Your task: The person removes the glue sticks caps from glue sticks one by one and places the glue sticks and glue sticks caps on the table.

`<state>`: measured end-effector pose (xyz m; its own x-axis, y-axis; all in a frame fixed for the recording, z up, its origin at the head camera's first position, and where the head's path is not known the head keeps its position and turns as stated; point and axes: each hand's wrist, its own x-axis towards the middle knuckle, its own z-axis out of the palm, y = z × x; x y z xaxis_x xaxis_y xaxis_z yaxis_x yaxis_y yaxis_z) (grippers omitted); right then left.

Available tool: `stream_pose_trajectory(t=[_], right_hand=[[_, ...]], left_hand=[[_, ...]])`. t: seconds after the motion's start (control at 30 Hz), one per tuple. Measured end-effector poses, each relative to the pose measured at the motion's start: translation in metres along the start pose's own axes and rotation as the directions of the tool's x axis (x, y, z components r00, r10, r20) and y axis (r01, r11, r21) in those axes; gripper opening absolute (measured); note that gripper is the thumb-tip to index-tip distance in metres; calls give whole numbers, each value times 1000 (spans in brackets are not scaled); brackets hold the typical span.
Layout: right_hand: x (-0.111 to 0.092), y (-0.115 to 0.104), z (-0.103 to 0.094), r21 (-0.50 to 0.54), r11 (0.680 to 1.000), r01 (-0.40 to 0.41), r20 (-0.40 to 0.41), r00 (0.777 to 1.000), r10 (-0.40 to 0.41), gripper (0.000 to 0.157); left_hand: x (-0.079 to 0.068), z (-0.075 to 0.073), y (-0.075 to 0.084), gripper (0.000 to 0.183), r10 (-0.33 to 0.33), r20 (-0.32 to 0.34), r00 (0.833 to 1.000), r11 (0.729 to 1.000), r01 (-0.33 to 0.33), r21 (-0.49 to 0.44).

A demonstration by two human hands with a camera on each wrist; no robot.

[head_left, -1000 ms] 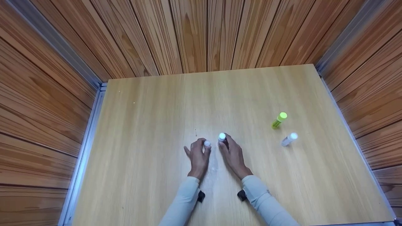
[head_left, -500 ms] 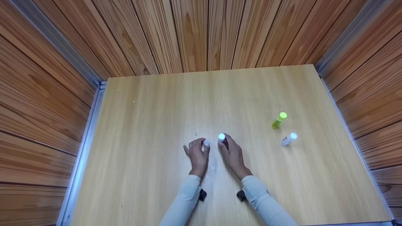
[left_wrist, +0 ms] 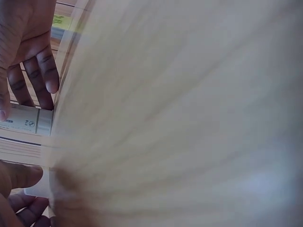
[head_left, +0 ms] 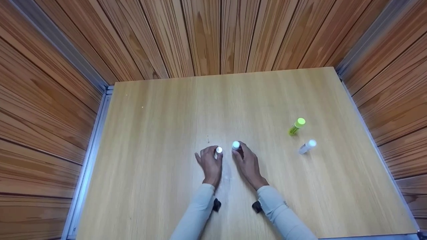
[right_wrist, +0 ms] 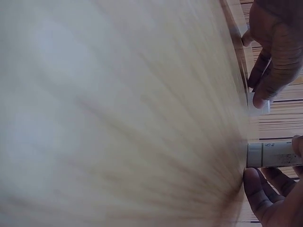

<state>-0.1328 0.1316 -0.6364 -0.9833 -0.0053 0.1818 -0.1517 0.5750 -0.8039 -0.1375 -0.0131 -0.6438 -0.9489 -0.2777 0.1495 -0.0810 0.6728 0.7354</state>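
Note:
In the head view my left hand (head_left: 211,165) is at the middle front of the table, pinching a short white cap (head_left: 219,150) between thumb and fingers. The left wrist view shows that cap (left_wrist: 40,184) with fine ridges, low at the tabletop. Just to its right, my right hand (head_left: 249,166) grips an upright white glue stick (head_left: 236,145), with thumb and fingers around its sides. Printed text shows on the glue stick (left_wrist: 28,119), and its base (right_wrist: 254,155) stands at the table surface. A small gap separates cap and glue stick.
On the right side of the wooden table (head_left: 160,133) stand a lime-green tube (head_left: 296,126) and a white-capped tube (head_left: 307,147). Wood-panelled walls (head_left: 200,36) rise behind and at both sides. Black wrist devices (head_left: 257,207) sit at the sleeves.
The cap in my left hand now shows a brighter white ring on top, and that hand has shifted very slightly away from me. My right hand and the glue stick stay almost still.

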Motion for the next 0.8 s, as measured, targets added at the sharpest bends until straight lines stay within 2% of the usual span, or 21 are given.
stream_pose_trajectory(t=[0.2,0.33,0.6,0.8], right_hand=[[0,0,0,1,1000,-18,11,1000,18,42],[1,1,0,15,999,-42,7,999,42,43],[-3,2,-8,97,987,-126,26,992,124,50],[-9,1,-18,32,988,-152,5,988,152,46]], left_hand=[[-1,0,0,22,-15,12,1000,1000,15,-6],[-1,-1,1,37,-30,28,999,999,30,-31],[1,-6,4,57,-87,116,989,996,90,-19],[0,-16,9,65,-87,179,980,996,84,24]])
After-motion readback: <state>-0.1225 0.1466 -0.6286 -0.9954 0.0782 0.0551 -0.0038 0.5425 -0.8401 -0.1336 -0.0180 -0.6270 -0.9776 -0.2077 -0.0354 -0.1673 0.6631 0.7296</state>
